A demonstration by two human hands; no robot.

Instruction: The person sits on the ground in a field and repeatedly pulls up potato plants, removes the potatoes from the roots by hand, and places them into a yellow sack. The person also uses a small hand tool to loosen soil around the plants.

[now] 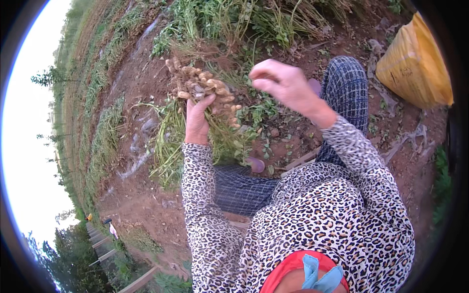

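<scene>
My left hand [198,119] is closed around the stems of a bunch of peanut plants, just below the pods. Above and right of its thumb, the peanut pods [209,86] hang together with thin roots, and the green leafy stems [168,143] trail down past my wrist. To the right of the pods my right hand [284,82] is raised over the soil, slightly blurred, its fingers curled and apart from the bunch. Whether anything small lies between those fingers cannot be seen.
Pulled peanut plants [234,22] lie heaped beyond my hands. A yellow woven sack [414,69] with writing stands at the upper right. Torn plastic film [406,143] lies on the reddish soil. My bent legs [242,190] are close below the bunch. Crop rows stretch to the left.
</scene>
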